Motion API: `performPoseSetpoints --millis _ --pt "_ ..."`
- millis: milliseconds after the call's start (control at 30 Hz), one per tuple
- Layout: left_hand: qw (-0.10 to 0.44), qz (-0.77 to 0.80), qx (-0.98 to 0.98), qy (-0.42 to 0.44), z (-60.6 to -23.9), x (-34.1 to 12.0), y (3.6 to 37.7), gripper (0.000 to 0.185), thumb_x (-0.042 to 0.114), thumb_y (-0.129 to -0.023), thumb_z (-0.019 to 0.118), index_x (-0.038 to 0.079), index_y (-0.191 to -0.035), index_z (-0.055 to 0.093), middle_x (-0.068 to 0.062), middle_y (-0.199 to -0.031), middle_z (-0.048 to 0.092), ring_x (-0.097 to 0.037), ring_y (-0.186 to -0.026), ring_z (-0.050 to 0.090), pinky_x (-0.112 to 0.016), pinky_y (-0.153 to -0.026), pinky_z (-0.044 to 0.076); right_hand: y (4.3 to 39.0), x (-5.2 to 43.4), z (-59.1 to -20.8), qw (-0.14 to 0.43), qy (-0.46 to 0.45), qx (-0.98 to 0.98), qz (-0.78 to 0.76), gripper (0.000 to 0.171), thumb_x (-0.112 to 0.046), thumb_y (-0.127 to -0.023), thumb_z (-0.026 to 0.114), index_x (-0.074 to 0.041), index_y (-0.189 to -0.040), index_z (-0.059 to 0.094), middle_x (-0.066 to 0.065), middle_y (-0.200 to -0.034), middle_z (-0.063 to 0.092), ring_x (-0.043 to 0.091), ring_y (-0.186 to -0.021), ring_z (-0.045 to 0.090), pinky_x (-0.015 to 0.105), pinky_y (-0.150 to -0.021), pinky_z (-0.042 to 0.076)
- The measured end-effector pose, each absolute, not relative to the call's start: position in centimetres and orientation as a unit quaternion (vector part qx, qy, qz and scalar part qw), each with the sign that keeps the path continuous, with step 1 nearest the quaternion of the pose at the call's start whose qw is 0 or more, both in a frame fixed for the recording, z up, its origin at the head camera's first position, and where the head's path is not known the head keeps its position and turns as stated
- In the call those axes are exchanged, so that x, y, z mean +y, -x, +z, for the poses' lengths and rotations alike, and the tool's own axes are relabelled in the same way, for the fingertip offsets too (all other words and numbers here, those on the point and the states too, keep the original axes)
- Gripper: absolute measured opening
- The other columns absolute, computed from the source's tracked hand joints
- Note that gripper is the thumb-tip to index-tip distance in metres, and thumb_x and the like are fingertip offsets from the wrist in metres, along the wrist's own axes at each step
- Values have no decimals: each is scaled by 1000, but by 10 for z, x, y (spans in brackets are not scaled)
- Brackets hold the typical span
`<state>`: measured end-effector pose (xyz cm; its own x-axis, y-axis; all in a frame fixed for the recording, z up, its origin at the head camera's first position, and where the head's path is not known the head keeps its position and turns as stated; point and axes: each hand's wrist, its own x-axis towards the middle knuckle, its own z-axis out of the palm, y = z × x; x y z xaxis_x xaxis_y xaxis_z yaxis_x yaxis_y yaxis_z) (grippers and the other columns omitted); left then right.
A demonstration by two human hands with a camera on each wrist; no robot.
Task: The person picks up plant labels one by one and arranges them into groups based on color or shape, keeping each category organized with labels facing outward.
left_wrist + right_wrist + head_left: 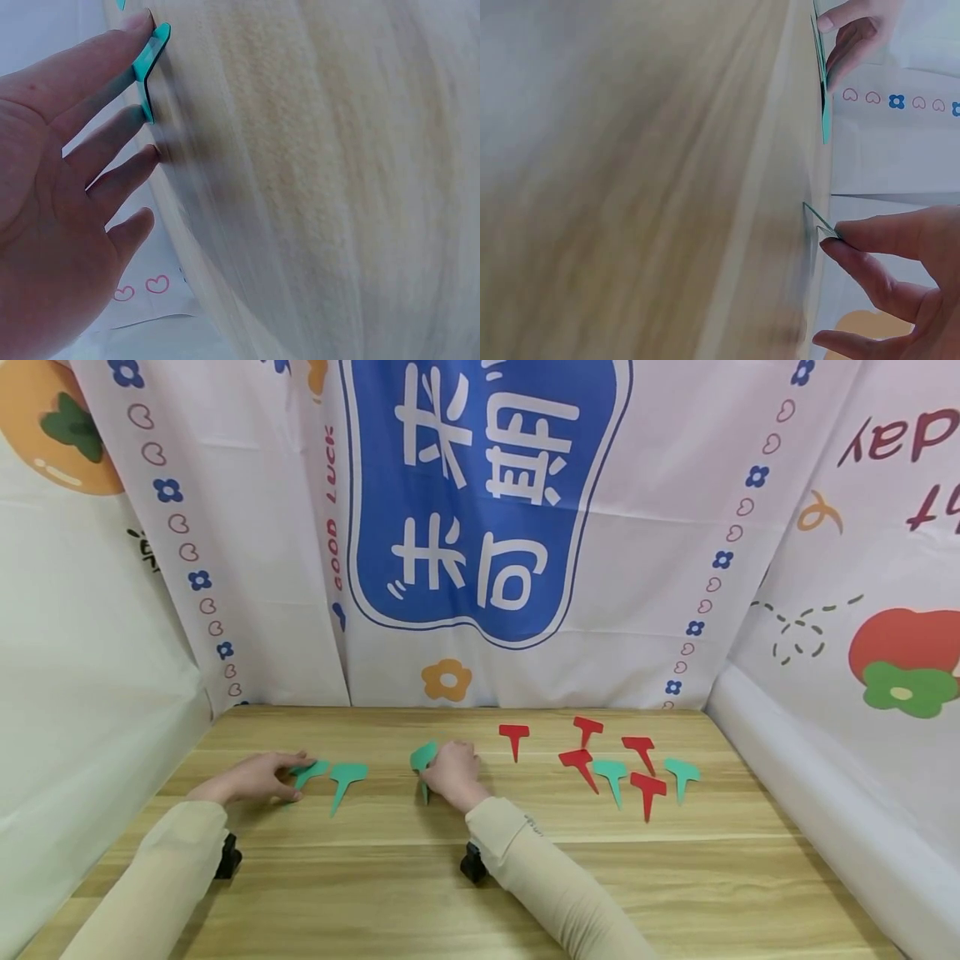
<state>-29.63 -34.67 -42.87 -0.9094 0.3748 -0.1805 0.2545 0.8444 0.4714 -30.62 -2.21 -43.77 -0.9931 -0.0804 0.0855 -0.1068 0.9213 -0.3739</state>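
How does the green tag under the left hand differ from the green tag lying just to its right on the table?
The tag under the left hand is touched by the left hand and partly hidden; the free green tag lies untouched and fully visible, stake toward the camera. Both are green, T-shaped, on the wooden table.

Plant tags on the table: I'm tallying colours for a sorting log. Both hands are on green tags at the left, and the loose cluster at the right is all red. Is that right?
Not quite. The cluster at the right is mixed: the head view shows five red tags and two green tags there. The rest stands: the left hand touches a green tag, the right hand pinches another.
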Motion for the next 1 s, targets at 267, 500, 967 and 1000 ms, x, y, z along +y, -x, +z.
performPoseSetpoints --millis 267,500,967,1000 --pt "133 221 952 -164 -428 -347 297 71 35 -80 74 6 -139 47 -24 -150 29 -54 -134 23 -70 -102 25 302 -31 -433 23 -42 -979 198 44 -35 -81 70 -17 -47 48 7 -87 61 25 -96 55 42 -80 49" --pt "136 220 952 -167 -429 -347 298 72 35 -80 74 6 -139 47 -24 -150 29 -54 -134 22 -70 -102 24 298 -39 -433 19 -44 -978 201 43 -37 -80 72 -17 -48 51 9 -96 64 28 -103 55 46 -85 49" --pt "135 222 951 -167 -431 -348 299 72 36 -80 74 6 -140 46 -24 -151 28 -54 -134 22 -70 -102 24 294 -52 -436 24 -39 -983 175 34 -42 -77 75 -9 -84 67 9 -99 64 27 -104 55 46 -86 48" --pt "135 221 951 -167 -432 -348 300 72 36 -80 74 6 -140 46 -24 -151 28 -55 -134 22 -70 -102 24 294 -53 -436 24 -39 -984 173 37 -42 -77 75 -8 -89 68 9 -99 64 27 -104 55 46 -86 48"
